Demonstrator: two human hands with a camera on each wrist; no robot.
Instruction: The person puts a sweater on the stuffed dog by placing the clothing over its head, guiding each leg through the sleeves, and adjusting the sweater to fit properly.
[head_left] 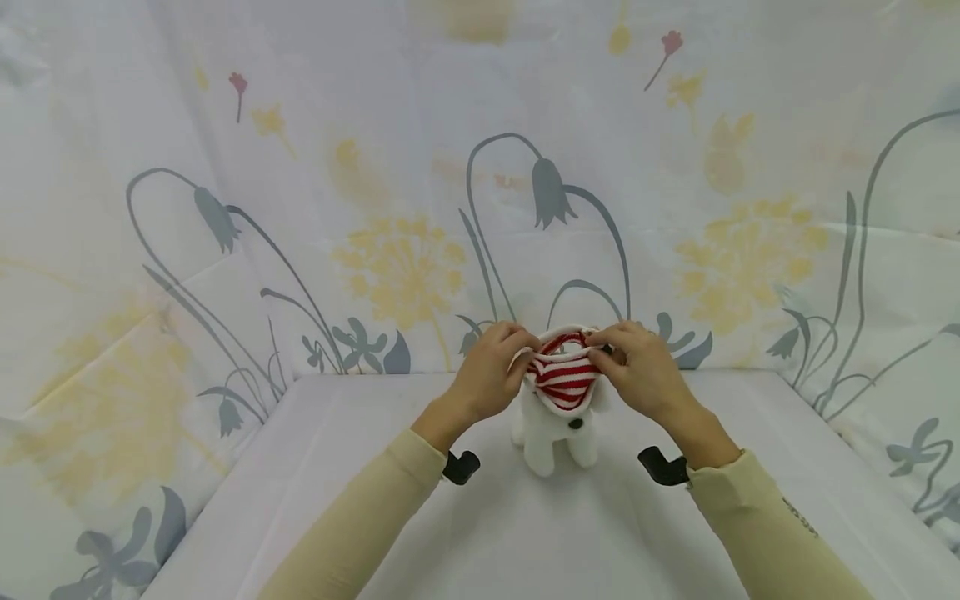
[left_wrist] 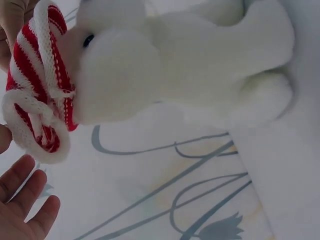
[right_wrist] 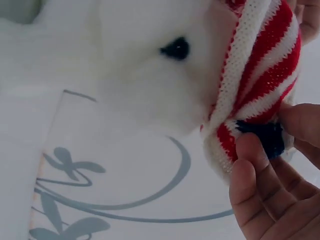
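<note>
A white plush dog (head_left: 557, 437) with a dark nose stands on the white surface. Over the top of its head sits a small red-and-white striped knit garment (head_left: 566, 385) with white ribbed edging, its open end upward. My left hand (head_left: 491, 371) pinches the upper edge on the left; in the left wrist view three fingers (left_wrist: 32, 182) spread below a white-trimmed cuff (left_wrist: 37, 127). On the opposite side my right hand (head_left: 641, 367) pinches the edge, its fingertips (right_wrist: 250, 150) at a dark blue patch (right_wrist: 267, 137). The dog's dark eye (right_wrist: 176, 49) shows below the knit.
The white tabletop (head_left: 555, 542) meets a floral-printed cloth backdrop (head_left: 405, 183) just behind the dog. Black wrist-worn pieces stick out beneath both sleeves, one at the left (head_left: 461, 467) and one at the right (head_left: 663, 467).
</note>
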